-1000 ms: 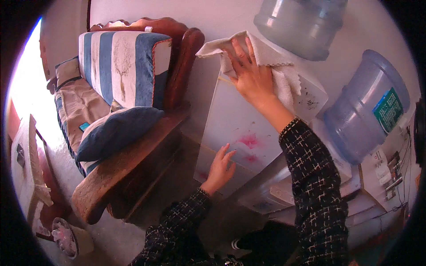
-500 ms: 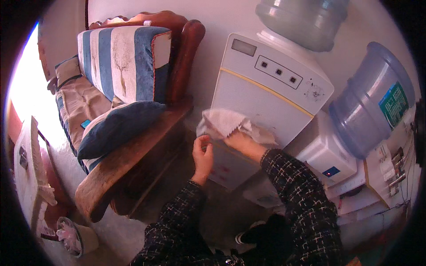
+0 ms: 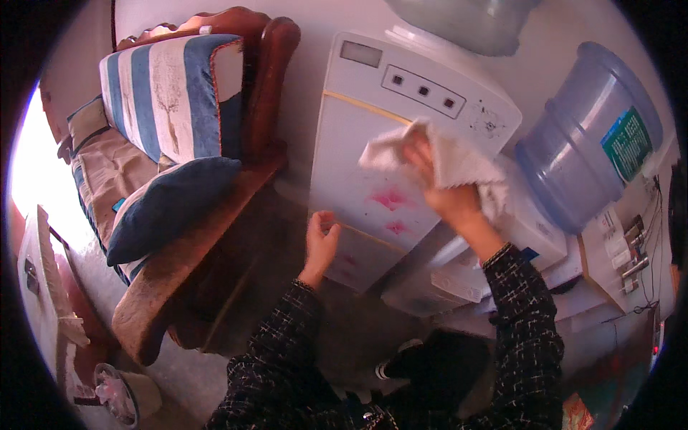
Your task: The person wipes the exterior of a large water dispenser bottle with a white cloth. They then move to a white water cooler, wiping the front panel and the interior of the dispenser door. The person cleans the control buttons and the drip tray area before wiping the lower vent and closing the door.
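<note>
My right hand (image 3: 448,193) presses a whitish cloth (image 3: 469,161) against the upper front of a white water dispenser (image 3: 351,161); the cloth drapes around the fingers and is slightly blurred. Pink flower prints (image 3: 389,199) show on the dispenser's door below the cloth. By the dispenser's lower left edge is my left hand (image 3: 320,244), its fingers loosely bent, the thumb apart, and nothing in it. Whether it touches the panel I cannot tell. A large water bottle (image 3: 462,25) sits upside down on the dispenser, cut off by the top of the view.
To the right, a blue water bottle (image 3: 566,143) tops a smaller white dispenser (image 3: 534,229). A wooden sofa with a striped cushion (image 3: 172,100) and a dark blue pillow (image 3: 175,208) stands left. A bin (image 3: 143,394) is at the lower left. Cables (image 3: 656,251) hang far right.
My right hand has moved the cloth up and right across the dispenser's front, uncovering the pink prints. My left hand stays near the lower left edge. The whole view has shifted slightly.
</note>
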Demonstrator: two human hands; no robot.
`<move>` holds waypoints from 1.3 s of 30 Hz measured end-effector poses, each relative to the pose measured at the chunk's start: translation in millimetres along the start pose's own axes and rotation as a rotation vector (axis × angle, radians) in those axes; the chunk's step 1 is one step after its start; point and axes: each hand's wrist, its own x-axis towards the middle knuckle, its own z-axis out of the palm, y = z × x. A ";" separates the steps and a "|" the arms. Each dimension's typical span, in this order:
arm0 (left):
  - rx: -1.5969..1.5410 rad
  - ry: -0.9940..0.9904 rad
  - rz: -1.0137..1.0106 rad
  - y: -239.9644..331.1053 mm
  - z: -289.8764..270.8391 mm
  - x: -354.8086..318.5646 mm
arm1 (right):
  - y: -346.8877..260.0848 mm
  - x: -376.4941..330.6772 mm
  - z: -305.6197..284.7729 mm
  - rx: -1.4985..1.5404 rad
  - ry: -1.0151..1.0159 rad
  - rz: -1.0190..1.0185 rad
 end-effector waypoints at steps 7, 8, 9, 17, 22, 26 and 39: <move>0.044 -0.132 -0.043 4.1 21.5 -13.7 | 0.6 -2.6 -9.4 0.141 0.152 0.099; 0.036 -0.142 -0.027 -0.4 26.8 -13.9 | 0.4 -12.1 5.8 0.294 0.093 0.093; 0.042 -0.138 -0.014 -1.1 23.7 -13.8 | -8.5 -19.8 14.0 0.245 0.014 0.024; 0.063 -0.173 -0.061 3.9 16.1 -16.9 | -54.0 -103.6 81.3 0.469 -0.206 0.078; 0.066 -0.192 -0.006 9.7 17.8 -17.1 | -70.5 -147.2 122.8 0.553 -0.127 0.081; 0.058 -0.219 -0.018 13.8 24.4 -17.6 | -68.7 -150.5 104.8 0.505 -0.143 0.158; 0.060 -0.347 -0.013 17.1 39.2 -30.0 | -3.6 -43.5 -23.8 0.209 0.342 0.292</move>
